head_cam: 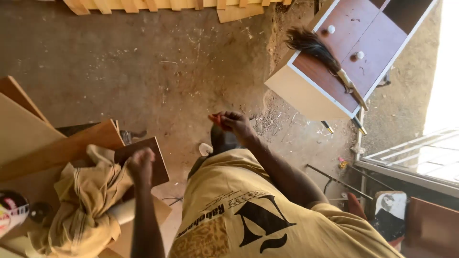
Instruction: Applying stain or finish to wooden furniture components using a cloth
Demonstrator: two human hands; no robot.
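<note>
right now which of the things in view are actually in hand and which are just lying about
In hand:
- small red thing pinched in the right hand
- left hand, fisted over the dark board

Lying about:
- brush on the cabinet
- tan cloth
- wood panels

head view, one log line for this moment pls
left hand: fist over brown board, by tan cloth | right hand: holds small red thing | cabinet: brush on top

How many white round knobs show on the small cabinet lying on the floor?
2. Both sit on the reddish-brown front of the cabinet: one knob near its upper left, the other knob lower right, beside the brush. More may lie outside the frame.
</note>
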